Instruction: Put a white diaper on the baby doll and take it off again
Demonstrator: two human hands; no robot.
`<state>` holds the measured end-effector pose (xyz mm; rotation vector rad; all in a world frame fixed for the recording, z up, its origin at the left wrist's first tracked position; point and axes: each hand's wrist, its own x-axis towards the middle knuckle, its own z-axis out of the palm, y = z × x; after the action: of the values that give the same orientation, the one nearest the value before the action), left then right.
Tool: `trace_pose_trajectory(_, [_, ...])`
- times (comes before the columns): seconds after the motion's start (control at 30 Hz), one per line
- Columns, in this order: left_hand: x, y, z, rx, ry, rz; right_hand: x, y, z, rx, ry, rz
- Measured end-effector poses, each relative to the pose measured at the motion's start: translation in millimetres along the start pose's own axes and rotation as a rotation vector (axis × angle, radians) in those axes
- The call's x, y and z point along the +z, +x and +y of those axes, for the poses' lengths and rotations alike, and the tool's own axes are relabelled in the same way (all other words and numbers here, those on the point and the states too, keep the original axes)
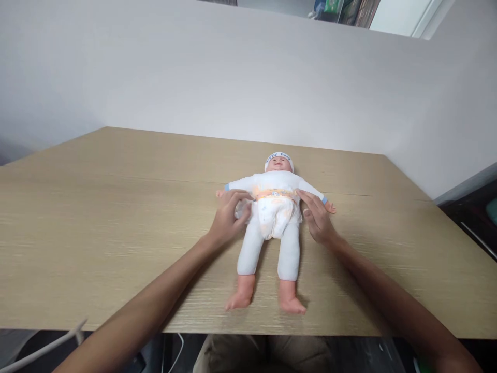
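A baby doll in white clothing and a lettered headband lies on its back, its bare feet toward me. Around its hips is a white diaper with an orange patterned waistband across the belly. My left hand is at the diaper's side on the left, slightly blurred, thumb and fingers apart with a pale side flap between them. On the other side my right hand rests with fingers stretched, their tips against the doll's side near the waistband's end.
The doll lies on a wide wooden table whose far edge meets a pale wall. At the right stands a dark object. A white cable hangs below the front edge, near my legs.
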<state>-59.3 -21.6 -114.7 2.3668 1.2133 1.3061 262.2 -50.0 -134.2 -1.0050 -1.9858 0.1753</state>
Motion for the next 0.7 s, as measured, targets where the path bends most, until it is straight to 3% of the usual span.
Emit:
trace_pose_trajectory(0.1, [-6.3, -14, -35, -0.2, 0.099, -0.115, 0, 28, -19, 0.048, -0.002, -0.062])
trace_pose_trajectory(0.17, [-7.8, -17, -47, -0.293, 0.212, -0.199, 4, 55, -32, 0.071, -0.011, -0.136])
trace_pose_trajectory(0.3, [-4.9, -21, -47, -0.354, 0.349, -0.354, 21, 109, -47, 0.102, -0.033, -0.368])
trace_pose_trajectory(0.4, [-2.2, -22, -41, -0.415, 0.283, -0.377, 39, 138, -41, 0.168, -0.062, -0.471])
trace_pose_trajectory(0.57, [-5.4, -18, -40, -0.524, 0.131, -0.294, 61, 152, -25, 0.173, -0.045, -0.437])
trace_pose_trajectory(0.7, [-10.8, -13, -43, -0.591, -0.022, -0.249, 59, 146, -30, -0.015, -0.016, -0.311])
